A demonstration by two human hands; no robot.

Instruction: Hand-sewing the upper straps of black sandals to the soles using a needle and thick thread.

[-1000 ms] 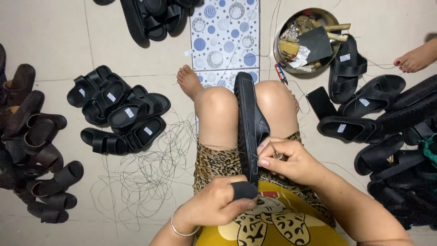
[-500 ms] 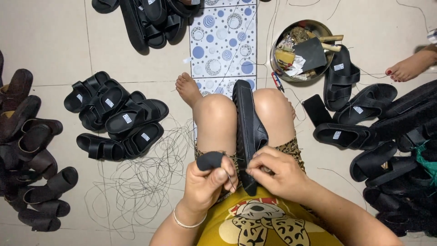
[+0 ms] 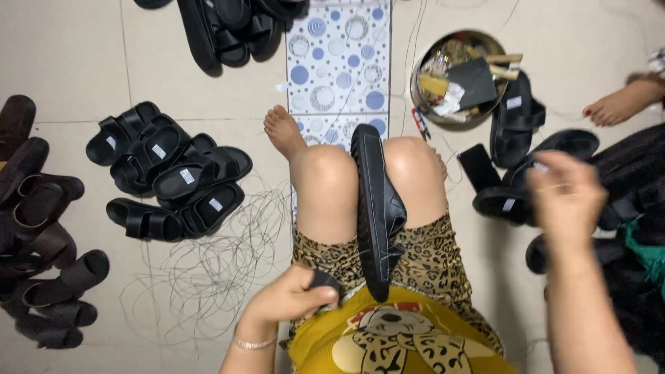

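A black sandal (image 3: pixel 375 208) stands on edge between my knees, its sole pointing away from me. My left hand (image 3: pixel 291 299) sits low by my lap, closed around a small black piece (image 3: pixel 323 280) close to the sandal's near end. Out to the right, my right hand (image 3: pixel 564 197) is raised and blurred with its fingers pinched together; a thin thread seems to run from it, though the blur hides what it holds.
Black sandals lie in a pile (image 3: pixel 170 173) on the left, more (image 3: pixel 526 138) on the right, brown ones (image 3: pixel 34 228) at the far left. Loose thread (image 3: pixel 208 277) is tangled on the floor. A metal bowl of tools (image 3: pixel 460 76), a patterned mat (image 3: pixel 339 62), another person's foot (image 3: pixel 620 104).
My right hand has swung from the sandal out to the right and upward. My left hand has dropped back toward my lap with the black piece.
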